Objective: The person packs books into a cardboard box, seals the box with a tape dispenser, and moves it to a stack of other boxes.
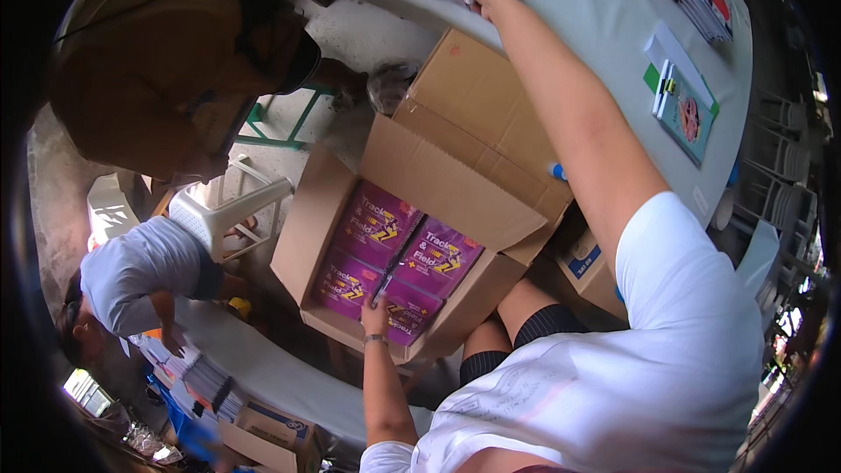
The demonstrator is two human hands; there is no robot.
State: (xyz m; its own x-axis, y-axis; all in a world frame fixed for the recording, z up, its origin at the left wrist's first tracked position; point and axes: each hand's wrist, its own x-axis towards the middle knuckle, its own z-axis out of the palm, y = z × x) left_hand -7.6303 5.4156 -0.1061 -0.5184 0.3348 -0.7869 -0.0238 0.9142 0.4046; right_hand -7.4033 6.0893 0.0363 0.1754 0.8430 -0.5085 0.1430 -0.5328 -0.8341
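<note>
Left hand [375, 319] on purple packs [390, 254] in box [320, 210]

A long counter draped in pale grey cloth [604, 0] curves across the top. Below lies a bare grey concrete floor [359, 31] with a white plastic chair [219, 210] and green metal frame [289, 127]. A 2nd grey-covered counter [263, 368] sits lower left in daylight.

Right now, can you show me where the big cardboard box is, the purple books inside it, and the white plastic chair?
cardboard box [455, 123], head view, on its open top flap.
purple books [377, 223], head view, on the cover of the upper left stack.
white plastic chair [223, 210], head view, on its backrest.
</note>
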